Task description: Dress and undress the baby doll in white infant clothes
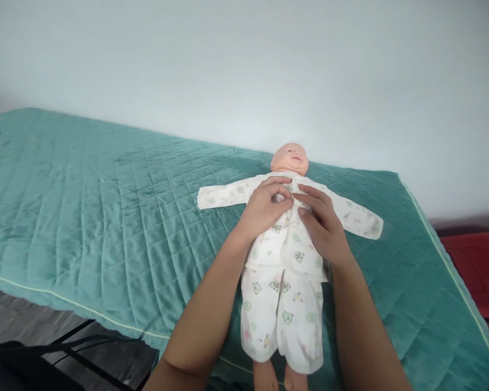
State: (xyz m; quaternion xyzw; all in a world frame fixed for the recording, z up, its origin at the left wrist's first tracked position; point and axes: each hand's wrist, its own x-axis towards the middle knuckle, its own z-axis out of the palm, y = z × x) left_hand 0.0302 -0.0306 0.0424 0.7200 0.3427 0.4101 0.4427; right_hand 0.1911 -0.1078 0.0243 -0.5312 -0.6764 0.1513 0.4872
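Observation:
A baby doll [292, 157] lies on its back with its head toward the wall. It wears a white long-sleeved shirt [275, 247] and matching white trousers [258, 317], both printed with small animals. At the chest, my left hand [269, 205] pinches the shirt's front edge between thumb and forefinger. My right hand [320, 220] meets it from the other side, its fingertips closed on the opposite edge of the shirt opening. Whatever fastener sits between the fingertips is too small to make out. Both sleeves stretch outward, and the doll's bare feet [264, 376] show below the trousers.
A quilted green cover [106, 217] spreads over the bed beneath the doll. Behind it rises a pale wall [187, 65]. A red chair [475, 266] stands past the right edge, and dark straps and metal legs [93, 361] show at lower left.

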